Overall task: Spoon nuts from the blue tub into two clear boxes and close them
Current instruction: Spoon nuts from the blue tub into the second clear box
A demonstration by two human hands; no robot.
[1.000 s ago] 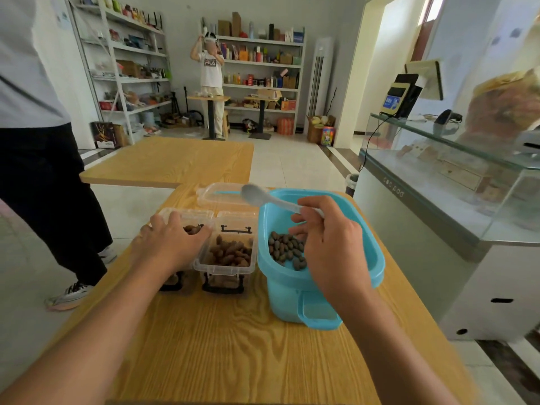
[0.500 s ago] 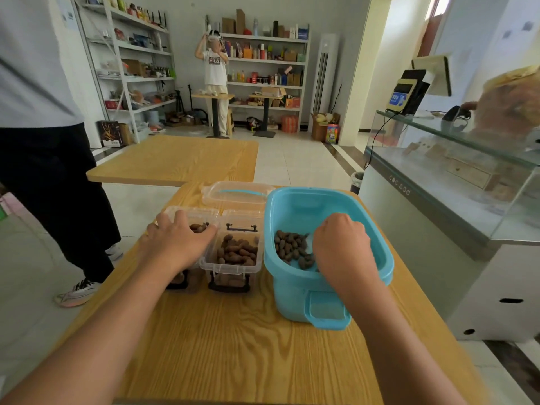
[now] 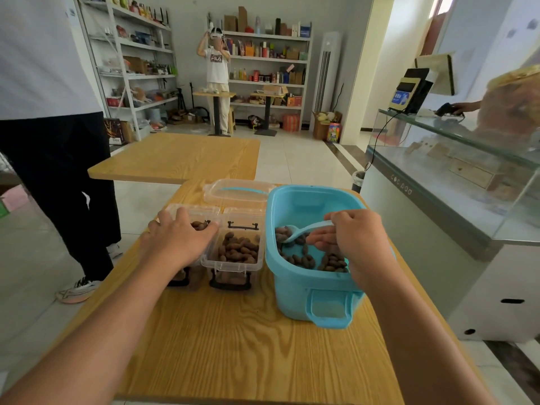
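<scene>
The blue tub (image 3: 309, 290) stands on the wooden table (image 3: 233, 346) with brown nuts (image 3: 304, 258) across its bottom. My right hand (image 3: 355, 244) is inside the tub and grips a pale blue spoon (image 3: 304, 230), whose bowl lies among the nuts at the tub's left side. Two clear boxes sit side by side left of the tub. The right box (image 3: 235, 252) is open and holds a heap of nuts. My left hand (image 3: 178, 238) rests on top of the left box (image 3: 195, 223), covering most of it; a few nuts show inside.
A clear lid with a blue handle (image 3: 238, 190) lies behind the boxes. A person in dark trousers (image 3: 58, 176) stands close at the table's left. A glass counter (image 3: 455, 182) runs along the right. Another wooden table (image 3: 181, 156) stands behind.
My right hand dipped the spoon from above the tub down into the nuts and now draws it leftward along the bottom. My left hand stays on the left box.
</scene>
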